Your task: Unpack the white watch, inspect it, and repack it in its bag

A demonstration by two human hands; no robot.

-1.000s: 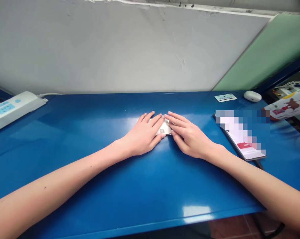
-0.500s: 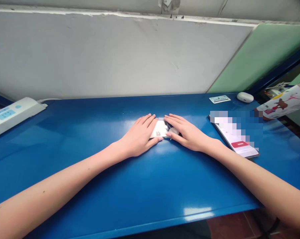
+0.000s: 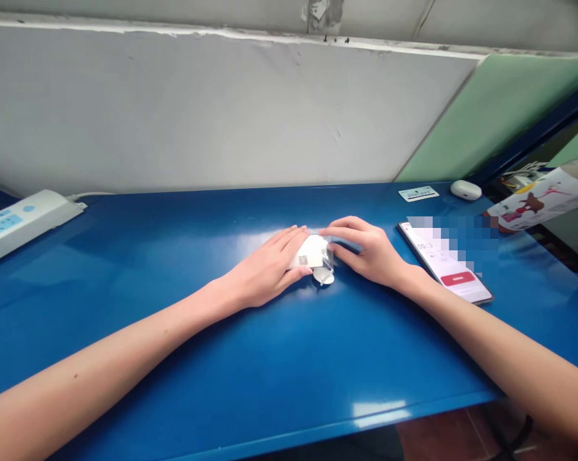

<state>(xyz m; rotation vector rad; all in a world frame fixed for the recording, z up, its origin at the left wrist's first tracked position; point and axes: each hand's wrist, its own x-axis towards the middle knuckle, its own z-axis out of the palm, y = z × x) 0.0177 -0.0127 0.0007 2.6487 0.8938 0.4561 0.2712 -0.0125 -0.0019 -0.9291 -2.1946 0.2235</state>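
A small white packet (image 3: 308, 253) with a printed code square lies in the middle of the blue table (image 3: 269, 358). My left hand (image 3: 269, 269) grips its left side, fingers over the top and thumb along the near edge. My right hand (image 3: 365, 251) touches its right end with curled fingers. A small round silvery piece (image 3: 323, 276) lies on the table just below the packet's right corner, between my two hands.
A phone (image 3: 449, 262) with a lit screen lies right of my right hand. Behind it are a small card (image 3: 418, 193) and a white earbud case (image 3: 465, 189). A white power strip (image 3: 20, 221) sits far left. A printed packet (image 3: 538, 200) lies at the right edge.
My right hand has drawn its fingers in from flat to curled at the packet's right end. The round silvery piece now shows below the packet. My left hand stayed on the packet.
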